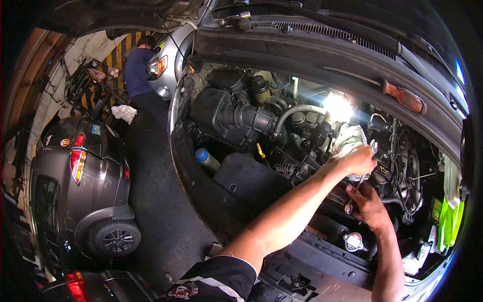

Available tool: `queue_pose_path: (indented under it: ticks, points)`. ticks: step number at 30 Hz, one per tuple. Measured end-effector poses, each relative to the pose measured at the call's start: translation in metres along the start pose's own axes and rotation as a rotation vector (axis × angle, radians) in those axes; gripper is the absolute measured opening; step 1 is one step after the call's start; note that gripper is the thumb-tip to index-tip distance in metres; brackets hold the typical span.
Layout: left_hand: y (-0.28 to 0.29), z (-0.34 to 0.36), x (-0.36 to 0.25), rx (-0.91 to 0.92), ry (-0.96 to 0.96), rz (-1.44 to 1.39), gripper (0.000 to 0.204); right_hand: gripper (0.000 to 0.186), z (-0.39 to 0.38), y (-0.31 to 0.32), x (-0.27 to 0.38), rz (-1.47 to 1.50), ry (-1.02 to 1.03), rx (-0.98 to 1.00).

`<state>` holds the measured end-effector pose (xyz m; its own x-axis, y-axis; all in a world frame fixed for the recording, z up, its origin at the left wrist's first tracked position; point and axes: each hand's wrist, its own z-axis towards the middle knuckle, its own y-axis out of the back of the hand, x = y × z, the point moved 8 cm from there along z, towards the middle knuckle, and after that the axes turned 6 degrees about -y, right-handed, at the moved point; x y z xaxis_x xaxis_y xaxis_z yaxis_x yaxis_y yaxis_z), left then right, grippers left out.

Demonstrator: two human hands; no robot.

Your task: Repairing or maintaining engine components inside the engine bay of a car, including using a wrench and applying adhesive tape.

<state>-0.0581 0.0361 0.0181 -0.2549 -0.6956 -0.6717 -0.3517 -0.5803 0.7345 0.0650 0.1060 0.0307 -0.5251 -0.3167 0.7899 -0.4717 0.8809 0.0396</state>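
Note:
In the head view, my left hand (358,160) is closed round the upper part of a metal wrench (373,147), whose open end pokes up above my fingers. Lower down, my right hand (368,206) grips the same tool near its ring end; its middle is partly hidden. A crumpled whitish cloth (347,137) lies just behind my left hand, below a glaring work light (336,106). Around both hands are engine parts (395,166), hoses and a black cap. The radiator cap (353,242) sits below my right hand.
A red-handled screwdriver (405,98) rests on the cowl edge. The air intake (241,116) and blue-capped reservoir (201,155) are at left in the bay. Another person (140,75) bends at a silver car (178,55). A dark car (85,196) stands at left.

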Motion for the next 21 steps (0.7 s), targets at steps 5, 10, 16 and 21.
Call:
queue_pose_path:
  ticks: [5,10,16,21]
  points:
    - [0.004,-0.003,-0.008,0.017,-0.04,0.035,0.04,0.035,0.002,0.002,-0.001,0.045,0.019,-0.024]
    - [-0.003,0.002,-0.003,0.031,-0.112,0.085,0.035,0.038,0.0,0.0,0.001,0.041,0.019,-0.005]
    - [-0.014,0.009,-0.002,0.07,-0.166,0.171,0.032,0.041,0.0,0.002,0.001,0.001,0.006,0.0]
    - [-0.014,0.008,-0.001,0.049,-0.091,0.092,0.031,0.042,0.0,0.004,-0.002,0.011,-0.01,-0.009]
